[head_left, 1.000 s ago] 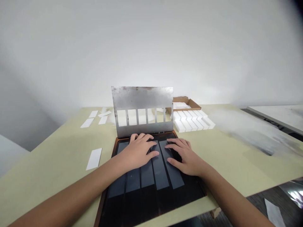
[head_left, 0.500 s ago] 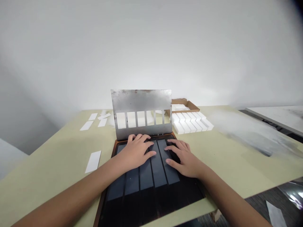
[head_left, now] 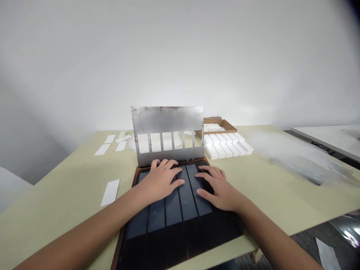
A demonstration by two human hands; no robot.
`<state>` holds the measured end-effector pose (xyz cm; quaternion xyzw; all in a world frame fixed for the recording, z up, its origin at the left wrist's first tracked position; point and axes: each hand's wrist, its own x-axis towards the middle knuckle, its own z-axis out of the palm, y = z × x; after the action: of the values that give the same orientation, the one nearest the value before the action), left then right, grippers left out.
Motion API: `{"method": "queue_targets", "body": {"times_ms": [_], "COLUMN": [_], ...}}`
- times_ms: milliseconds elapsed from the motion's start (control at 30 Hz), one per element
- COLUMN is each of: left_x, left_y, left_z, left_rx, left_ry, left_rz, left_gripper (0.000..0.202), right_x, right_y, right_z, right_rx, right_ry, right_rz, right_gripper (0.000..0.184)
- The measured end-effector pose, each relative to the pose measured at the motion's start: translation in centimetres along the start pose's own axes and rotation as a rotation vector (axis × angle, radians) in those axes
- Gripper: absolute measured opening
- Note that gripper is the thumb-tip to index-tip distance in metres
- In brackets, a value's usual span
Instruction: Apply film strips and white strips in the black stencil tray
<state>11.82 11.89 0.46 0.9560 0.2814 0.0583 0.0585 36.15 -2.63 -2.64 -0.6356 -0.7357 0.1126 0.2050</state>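
Observation:
A black flat board (head_left: 185, 240) with a brown rim lies in front of me, several dark grey strips (head_left: 172, 210) side by side on it. Hinged up at its far edge stands a metal plate (head_left: 168, 119) with a row of rectangular cut-outs. My left hand (head_left: 161, 180) rests with fingers spread on the strips near the hinge side. My right hand (head_left: 219, 189) lies over the rightmost strip, its fingers apart and fingertips on or just above the surface. Neither hand holds anything. Parts of the strips are hidden under both hands.
White folded blocks (head_left: 226, 145) stand right of the plate, before a cardboard tray (head_left: 232, 129) holding white pieces. A white card (head_left: 110, 192) lies on the left, with several smaller ones (head_left: 102, 149) behind it. The yellowish table (head_left: 278, 183) ends at front right; white sheeting (head_left: 300, 161) lies there.

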Motion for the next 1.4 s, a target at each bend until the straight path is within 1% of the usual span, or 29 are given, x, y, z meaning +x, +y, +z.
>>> {"method": "queue_targets", "body": {"times_ms": [300,667,733,800,867,900,1000,1067,1133,1200,1267,1333,1400], "left_x": [0.1,0.1,0.2,-0.1,-1.1,-1.9,-5.7,-8.8,-11.6,-13.6,-14.5,-14.5,-14.1], "left_y": [0.0,-0.1,-0.1,-0.5,-1.6,-2.6,-6.8,-9.8,-11.9,-13.0,-13.1,-12.6,-12.0], "left_z": [0.1,0.2,-0.1,-1.3,-3.3,-4.5,-7.7,-8.8,-8.8,-8.0,-7.1,-6.7,-6.7], "left_rx": [0.003,-0.007,-0.007,-0.007,-0.011,-0.016,-0.041,-0.061,-0.089,-0.117,-0.136,-0.138,-0.128], "left_ry": [0.006,0.009,0.005,0.005,0.008,0.007,-0.030,-0.087,-0.165,-0.231,-0.266,-0.272,-0.278], "left_rz": [-0.002,-0.017,-0.027,-0.044,-0.068,-0.081,-0.144,-0.208,-0.271,-0.319,-0.347,-0.362,-0.363], "left_gripper": [0.048,0.051,0.051,0.052,0.055,0.056,0.060,0.069,0.082,0.091,0.097,0.099,0.098], "right_x": [0.1,0.1,0.1,0.2,0.2,0.2,-0.1,-0.4,-0.4,0.4,2.6,6.2,10.9], "right_y": [0.0,-0.1,0.0,0.1,0.2,0.3,0.6,0.6,0.5,0.0,-1.0,-2.7,-4.8], "right_z": [-0.1,0.0,0.0,0.1,0.2,0.3,0.7,0.9,0.7,-0.2,-2.1,-5.0,-8.2], "right_rx": [-0.010,-0.020,-0.019,-0.020,-0.024,-0.026,-0.035,-0.045,-0.060,-0.081,-0.111,-0.154,-0.208], "right_ry": [0.003,0.019,0.023,0.029,0.037,0.042,0.068,0.099,0.147,0.215,0.293,0.362,0.402], "right_rz": [-0.003,-0.017,-0.021,-0.021,-0.019,-0.019,-0.025,-0.034,-0.049,-0.070,-0.094,-0.116,-0.129], "right_gripper": [0.053,0.053,0.053,0.053,0.053,0.052,0.051,0.048,0.044,0.042,0.044,0.050,0.056]}}
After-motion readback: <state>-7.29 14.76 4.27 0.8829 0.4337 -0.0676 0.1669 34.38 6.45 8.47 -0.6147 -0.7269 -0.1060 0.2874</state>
